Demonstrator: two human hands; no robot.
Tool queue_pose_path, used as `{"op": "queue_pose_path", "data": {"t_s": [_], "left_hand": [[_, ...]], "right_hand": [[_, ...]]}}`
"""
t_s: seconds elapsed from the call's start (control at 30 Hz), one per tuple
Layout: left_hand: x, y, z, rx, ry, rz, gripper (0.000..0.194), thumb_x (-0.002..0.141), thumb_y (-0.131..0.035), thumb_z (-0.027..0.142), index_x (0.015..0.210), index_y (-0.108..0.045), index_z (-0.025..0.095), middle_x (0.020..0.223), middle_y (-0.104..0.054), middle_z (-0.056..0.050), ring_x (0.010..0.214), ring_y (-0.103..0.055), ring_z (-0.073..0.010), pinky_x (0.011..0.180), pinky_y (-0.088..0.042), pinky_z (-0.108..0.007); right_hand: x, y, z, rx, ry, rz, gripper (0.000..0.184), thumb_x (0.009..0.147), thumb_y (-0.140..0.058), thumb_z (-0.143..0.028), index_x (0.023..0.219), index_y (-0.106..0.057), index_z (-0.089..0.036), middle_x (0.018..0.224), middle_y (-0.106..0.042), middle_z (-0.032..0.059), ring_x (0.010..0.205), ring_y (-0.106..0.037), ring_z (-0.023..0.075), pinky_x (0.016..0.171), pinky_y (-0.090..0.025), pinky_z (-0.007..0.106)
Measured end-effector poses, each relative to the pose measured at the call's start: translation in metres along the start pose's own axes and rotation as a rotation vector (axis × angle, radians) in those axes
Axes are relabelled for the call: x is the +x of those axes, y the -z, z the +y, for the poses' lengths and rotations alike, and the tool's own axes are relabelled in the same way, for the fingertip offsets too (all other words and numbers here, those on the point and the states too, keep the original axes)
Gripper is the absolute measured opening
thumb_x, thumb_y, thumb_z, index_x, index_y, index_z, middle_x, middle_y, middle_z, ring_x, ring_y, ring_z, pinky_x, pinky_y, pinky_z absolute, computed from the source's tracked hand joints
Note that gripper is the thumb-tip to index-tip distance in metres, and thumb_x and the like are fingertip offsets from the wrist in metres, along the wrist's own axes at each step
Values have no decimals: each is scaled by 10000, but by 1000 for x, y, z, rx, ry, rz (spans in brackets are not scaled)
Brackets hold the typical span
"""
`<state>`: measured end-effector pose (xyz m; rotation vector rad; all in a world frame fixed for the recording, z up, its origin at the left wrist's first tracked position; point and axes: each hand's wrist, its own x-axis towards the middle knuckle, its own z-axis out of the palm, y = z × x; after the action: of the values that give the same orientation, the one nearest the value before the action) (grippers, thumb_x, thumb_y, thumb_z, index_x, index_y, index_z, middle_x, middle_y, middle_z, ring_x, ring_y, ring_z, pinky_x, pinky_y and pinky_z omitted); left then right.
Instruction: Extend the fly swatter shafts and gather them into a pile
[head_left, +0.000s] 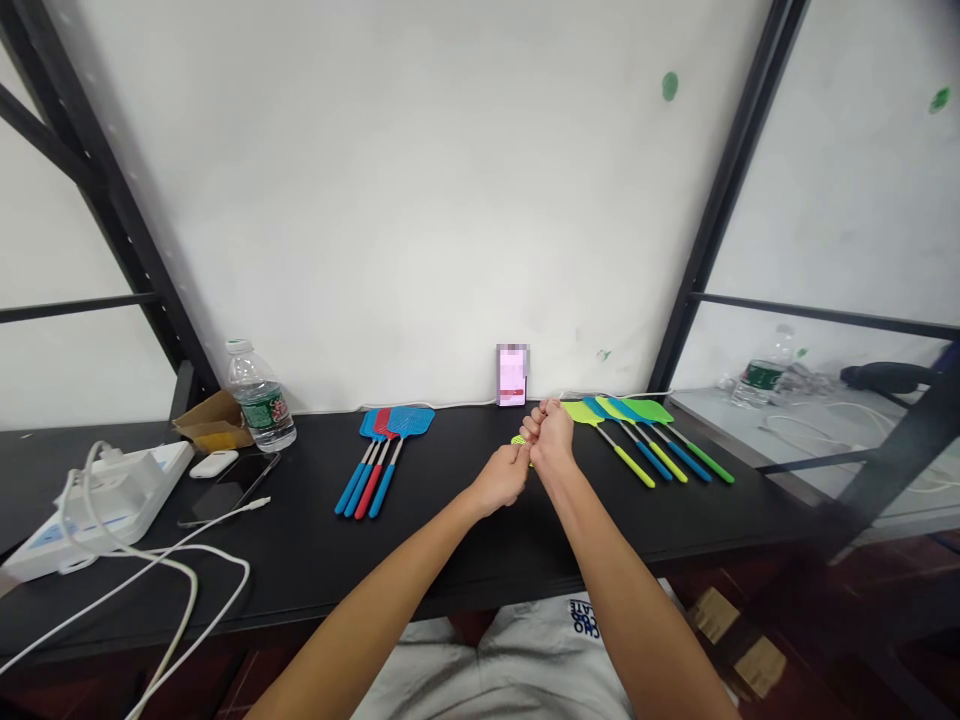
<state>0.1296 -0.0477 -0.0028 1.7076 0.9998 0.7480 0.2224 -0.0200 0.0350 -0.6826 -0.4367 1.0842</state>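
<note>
My left hand and my right hand meet over the middle of the black table, both with fingers closed. Between them shows a small part of a yellow-green fly swatter with a perforated surface; the hands hide most of it. Just right of my right hand lies a fanned row of fly swatters in yellow-green, blue and green, handles toward me. On the left, a second group has blue swatters and one red swatter.
A phone leans upright against the white wall. Further left are a water bottle, a cardboard box, a white earbud case, a dark phone and a power strip with loose white cables. Black metal posts flank the table.
</note>
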Motion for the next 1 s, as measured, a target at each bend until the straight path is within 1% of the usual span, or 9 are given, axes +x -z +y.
{"op": "queue_pose_path", "data": {"t_s": [0.07, 0.1, 0.2, 0.37, 0.53, 0.7, 0.87, 0.93, 1.0], "left_hand": [[-1, 2, 1, -200, 77, -129, 440, 876, -346, 624, 699, -291, 225, 508, -234, 104, 361, -185, -48, 372, -173, -196], [-2, 4, 2, -267, 95, -177, 471, 845, -372, 663, 697, -273, 228, 510, -204, 113, 363, -147, -39, 368, -132, -186], [-4, 10, 5, -385, 148, -279, 525, 780, -448, 711, 693, -269, 226, 517, -189, 118, 378, -109, -27, 373, -66, -175], [-6, 21, 10, -499, 209, -414, 496, 803, -473, 672, 700, -300, 218, 525, -169, 111, 391, -79, -30, 371, -31, -182], [-5, 26, 11, -551, 254, -461, 476, 823, -460, 654, 710, -316, 215, 530, -153, 108, 389, -68, -34, 366, -15, -181], [-3, 29, 10, -579, 271, -505, 477, 818, -469, 655, 713, -317, 214, 535, -149, 105, 388, -61, -36, 356, -8, -180], [-2, 30, 8, -602, 272, -531, 465, 823, -473, 643, 720, -323, 215, 535, -140, 105, 393, -49, -41, 350, -6, -179], [-5, 31, 6, -583, 300, -558, 468, 830, -457, 644, 709, -318, 214, 533, -136, 104, 392, -45, -40, 349, -9, -178], [-10, 34, 3, -536, 335, -598, 476, 828, -452, 649, 696, -318, 213, 527, -138, 103, 386, -49, -37, 350, -15, -178]], "right_hand": [[2, 1, 0, -6, -11, -23, 245, 860, -418, -259, 666, -273, -219, 453, -161, -117, 338, -113, 47, 336, -109, 192], [2, 2, 0, -6, -21, -35, 251, 864, -420, -260, 667, -271, -218, 454, -159, -117, 342, -110, 47, 336, -111, 191], [3, 3, -2, 28, -60, -64, 257, 875, -420, -245, 665, -276, -215, 452, -154, -116, 348, -100, 51, 336, -105, 194], [3, 3, -4, 122, -95, -108, 282, 920, -371, -226, 648, -299, -206, 451, -147, -106, 356, -82, 58, 344, -77, 207], [4, 5, -5, 167, -114, -137, 341, 961, -358, -326, 646, -310, -204, 469, -131, -103, 372, -72, 62, 344, -75, 212], [5, 5, -7, 185, -112, -168, 365, 967, -352, -373, 647, -302, -205, 488, -112, -101, 386, -63, 68, 340, -81, 210], [9, 7, -8, 210, -119, -211, 356, 966, -353, -356, 648, -304, -205, 500, -110, -98, 387, -71, 69, 339, -99, 206], [15, 12, -13, 240, -115, -227, 344, 969, -344, -330, 651, -313, -203, 500, -114, -96, 385, -78, 70, 339, -107, 205], [25, 22, -21, 281, -94, -213, 336, 975, -313, -301, 653, -313, -203, 499, -117, -94, 380, -89, 71, 339, -118, 203]]}}
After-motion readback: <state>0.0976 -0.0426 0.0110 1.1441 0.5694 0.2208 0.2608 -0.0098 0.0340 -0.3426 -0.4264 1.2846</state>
